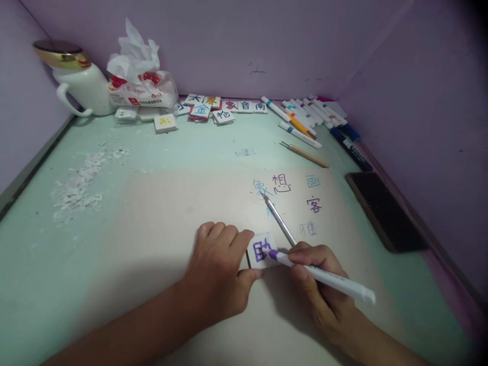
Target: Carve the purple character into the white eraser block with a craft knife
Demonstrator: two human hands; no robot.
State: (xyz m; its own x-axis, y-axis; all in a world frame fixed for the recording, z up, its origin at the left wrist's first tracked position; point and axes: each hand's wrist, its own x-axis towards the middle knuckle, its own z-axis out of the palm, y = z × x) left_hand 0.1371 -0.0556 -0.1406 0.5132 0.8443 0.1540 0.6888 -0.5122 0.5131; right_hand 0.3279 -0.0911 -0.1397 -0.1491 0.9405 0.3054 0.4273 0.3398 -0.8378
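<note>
Judging by its small, square form, the white tile (261, 251) is likely light and fairly stiff, though its edges might be chipped under a hard pinch. It is best held by those edges, so that the purple strokes on its face are not smudged. On the bench (183, 152) it lies toward three o'clock of the left hand (223, 267), by whose grip its left end is clamped between thumb and forefinger. From the right hand (324, 279) it lies toward ten o'clock. In that second grip a purple-tipped marker (335, 280) is clasped, and a slim silver tool (280, 219) is held too, pointed toward eleven o'clock. Whether the marker's tip is pressed onto the tile cannot be told. Toward ten o'clock, white crumbs (84, 185) are scattered.
</note>
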